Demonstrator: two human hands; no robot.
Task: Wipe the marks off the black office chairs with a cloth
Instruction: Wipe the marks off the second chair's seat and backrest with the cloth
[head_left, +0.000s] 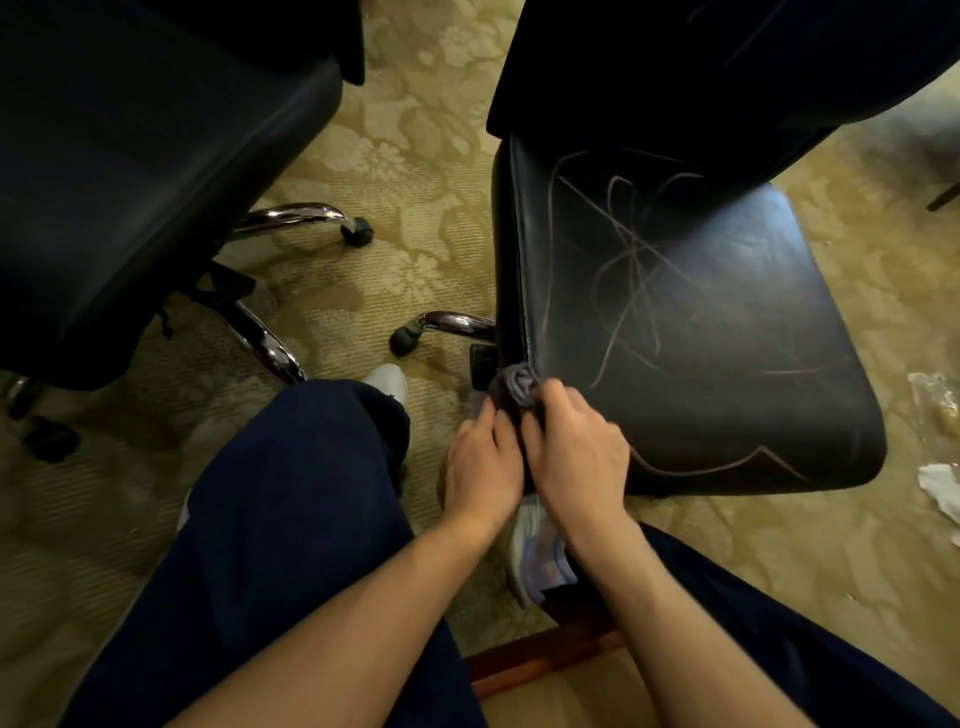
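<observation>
Most of the cloth (517, 387) is covered by the hands (535, 457), so its full shape cannot be told. The left chair (156, 182) is cut off by the top and left edges, and the marked chair's backrest (701, 67) by the top edge. The pale litter (937, 441) at the right edge is cropped and too blurred to be identified.

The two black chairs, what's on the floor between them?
In the head view, patterned carpet, and two chrome legs with casters, one from the left chair, one from the marked chair.
</observation>
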